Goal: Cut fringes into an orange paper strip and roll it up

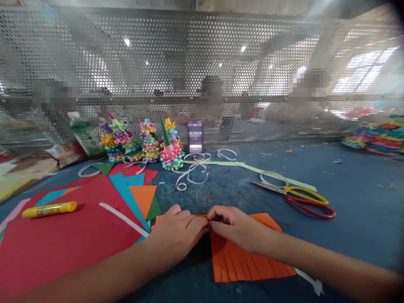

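Observation:
An orange paper sheet, cut into a fringe of narrow strips along its near edge, lies on the blue table in front of me. My left hand rests on its far left corner with fingers curled down onto the paper. My right hand meets it fingertip to fingertip, pinching the sheet's far edge. Both hands press the same spot of the orange paper.
Scissors with yellow and red handles lie to the right. A yellow glue stick rests on red paper at left. Several curled-paper cone trees, white paper curls and a perforated metal screen stand behind.

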Demonstrator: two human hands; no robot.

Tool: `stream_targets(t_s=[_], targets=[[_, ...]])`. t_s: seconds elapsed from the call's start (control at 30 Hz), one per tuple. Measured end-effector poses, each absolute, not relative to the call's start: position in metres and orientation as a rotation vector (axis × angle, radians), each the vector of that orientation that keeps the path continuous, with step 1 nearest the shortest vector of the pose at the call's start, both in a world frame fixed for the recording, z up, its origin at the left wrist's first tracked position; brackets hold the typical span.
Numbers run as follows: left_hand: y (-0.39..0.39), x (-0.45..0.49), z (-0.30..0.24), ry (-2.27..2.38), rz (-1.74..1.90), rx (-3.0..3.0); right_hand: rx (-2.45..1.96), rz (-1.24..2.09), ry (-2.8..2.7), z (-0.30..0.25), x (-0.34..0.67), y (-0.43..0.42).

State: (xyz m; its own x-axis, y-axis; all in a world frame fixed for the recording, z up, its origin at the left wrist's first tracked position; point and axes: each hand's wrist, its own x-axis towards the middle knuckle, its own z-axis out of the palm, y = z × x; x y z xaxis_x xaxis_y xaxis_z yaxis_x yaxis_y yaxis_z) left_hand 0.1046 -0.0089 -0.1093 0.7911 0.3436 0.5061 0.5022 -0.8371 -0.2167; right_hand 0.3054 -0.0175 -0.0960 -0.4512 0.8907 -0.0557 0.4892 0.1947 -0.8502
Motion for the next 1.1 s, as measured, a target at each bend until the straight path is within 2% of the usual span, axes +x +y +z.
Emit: stream_targets(t_s=[0.27, 0.37, 0.57, 0.9, 1.1], targets=[[-0.011, 0.104, -0.107, -0.637, -0.599, -2.635, -1.29, 1.235, -1.991, -0.099, 0.306, -0.014], [-0.012, 0.102, -0.107, -0.614, -0.577, -2.619, -1.305, 1.11, -2.066, -0.093, 0.304, -0.018], [-0.012, 0.102, -0.106, -0.63, -0.535, -2.607, -1.269, 0.624, -2.258, -0.088, 0.303, -0.026], [-0.009, 0.101, -0.108, -0.684, -0.511, -2.65, -1.302, 0.697, -2.258, -0.09, 0.302, -0.025], [-0.012, 0.101, -0.107, -0.682, -0.527, -2.629, -1.169, 0.509, -2.32, -0.092, 0.303, -0.026]])
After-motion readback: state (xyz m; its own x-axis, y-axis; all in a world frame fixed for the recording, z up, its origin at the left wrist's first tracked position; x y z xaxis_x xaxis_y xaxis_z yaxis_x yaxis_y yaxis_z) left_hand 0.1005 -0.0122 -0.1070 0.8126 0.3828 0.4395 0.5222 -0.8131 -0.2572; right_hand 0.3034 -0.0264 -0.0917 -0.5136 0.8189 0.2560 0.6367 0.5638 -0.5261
